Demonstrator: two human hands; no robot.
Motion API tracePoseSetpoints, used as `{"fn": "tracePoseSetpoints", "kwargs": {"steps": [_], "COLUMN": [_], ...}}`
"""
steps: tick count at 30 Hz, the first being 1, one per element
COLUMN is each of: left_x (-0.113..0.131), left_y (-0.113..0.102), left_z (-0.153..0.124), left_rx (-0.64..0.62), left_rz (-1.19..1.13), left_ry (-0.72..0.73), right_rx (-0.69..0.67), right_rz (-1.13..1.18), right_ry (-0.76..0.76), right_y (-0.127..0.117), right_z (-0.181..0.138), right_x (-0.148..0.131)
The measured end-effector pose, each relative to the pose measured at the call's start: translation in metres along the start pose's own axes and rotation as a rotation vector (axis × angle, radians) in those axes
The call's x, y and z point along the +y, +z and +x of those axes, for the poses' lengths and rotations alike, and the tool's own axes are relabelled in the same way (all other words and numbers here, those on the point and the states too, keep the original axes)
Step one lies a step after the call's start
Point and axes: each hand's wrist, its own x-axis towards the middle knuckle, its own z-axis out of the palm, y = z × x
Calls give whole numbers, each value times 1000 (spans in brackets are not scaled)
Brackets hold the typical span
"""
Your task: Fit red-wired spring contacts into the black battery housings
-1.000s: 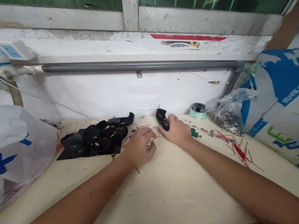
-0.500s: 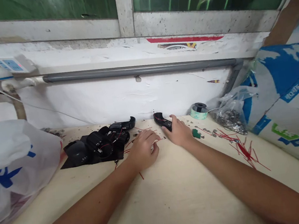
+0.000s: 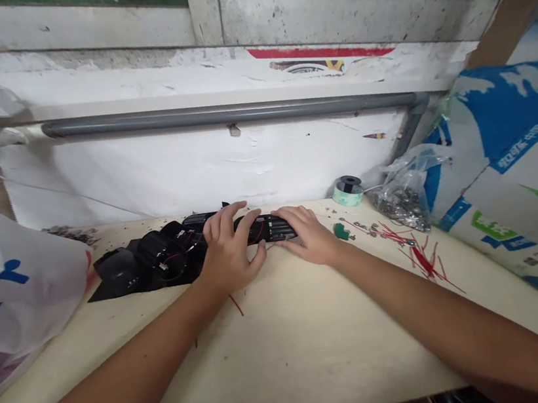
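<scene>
A black plastic casing (image 3: pixel 278 226) with a ribbed end and a thin red wire inside lies low over the bench near the wall. My right hand (image 3: pixel 310 234) is closed round its right end, fingers behind and thumb in front. My left hand (image 3: pixel 232 249) is at the casing's other end, fingers spread and thumb apart; it partly hides the casing, and whether it touches is unclear. Beyond my left wrist several black casings (image 3: pixel 164 251) with wires are heaped on a dark sheet. A short red wire (image 3: pixel 236 305) lies below the left hand.
Right of my hands are a green piece (image 3: pixel 341 231), loose red wires (image 3: pixel 426 263), small metal parts, a spool (image 3: pixel 347 191) and a clear bag of metal parts (image 3: pixel 401 207). A white plastic bag (image 3: pixel 23 293) stands left; a blue-white sack (image 3: pixel 519 182) stands right.
The black casing has turned to lie sideways between my hands. My left hand has risen from the small parts and spread its fingers beside it. The view has shifted slightly right and down.
</scene>
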Motion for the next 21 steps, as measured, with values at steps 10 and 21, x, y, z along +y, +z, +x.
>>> {"fn": "tracePoseSetpoints", "kwargs": {"steps": [10,21], "left_x": [-6,4], "left_y": [2,-8], "left_z": [-2,1], "left_rx": [-101,-291], "left_rz": [43,-81], "left_ry": [30,-9], "right_rx": [87,-17], "right_rz": [269,889], "right_ry": [-43,327], "right_y": [-3,9], "right_z": [-3,-1], "right_x": [3,21]}}
